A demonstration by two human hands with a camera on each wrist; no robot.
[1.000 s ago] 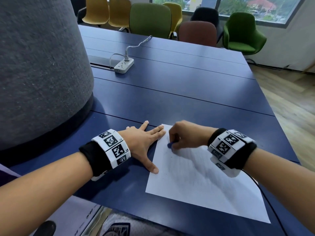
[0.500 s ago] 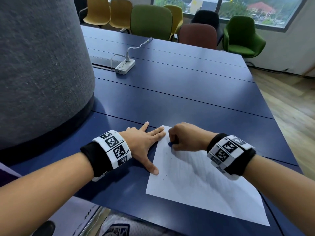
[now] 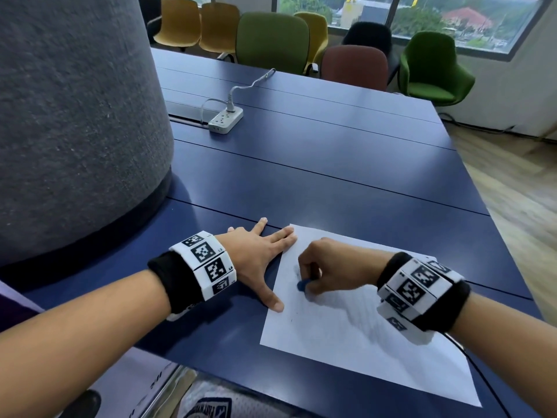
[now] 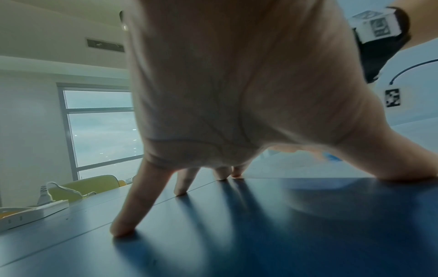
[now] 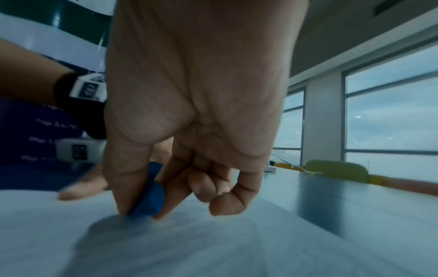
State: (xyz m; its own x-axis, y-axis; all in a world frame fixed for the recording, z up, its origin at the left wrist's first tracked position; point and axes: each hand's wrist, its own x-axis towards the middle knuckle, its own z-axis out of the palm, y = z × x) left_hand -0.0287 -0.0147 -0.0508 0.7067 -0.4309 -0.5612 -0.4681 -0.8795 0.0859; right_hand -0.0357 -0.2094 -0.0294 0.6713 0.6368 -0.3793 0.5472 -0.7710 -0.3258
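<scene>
A white sheet of paper point(image 3: 361, 342) with faint grey smudges lies on the dark blue table point(image 3: 331, 176) in front of me. My right hand point(image 3: 310, 285) pinches a small blue eraser point(image 3: 301, 285) between thumb and index finger and presses it on the sheet's upper left part. The right wrist view shows the eraser point(image 5: 151, 195) touching the paper, with the other fingers curled in. My left hand point(image 3: 262, 263) lies flat with fingers spread; its index finger and thumb rest on the sheet's left edge. In the left wrist view the fingertips point(image 4: 123, 230) press on the table.
A wide grey felt-covered column point(image 3: 75, 116) stands on the table at my left. A white power strip point(image 3: 226, 119) with its cord lies farther back. Several coloured chairs point(image 3: 271, 40) line the far edge. The table's right edge drops to a wooden floor point(image 3: 518, 206).
My right hand has slid the eraser toward me, from near the sheet's top left corner down the paper. The left hand has stayed in place.
</scene>
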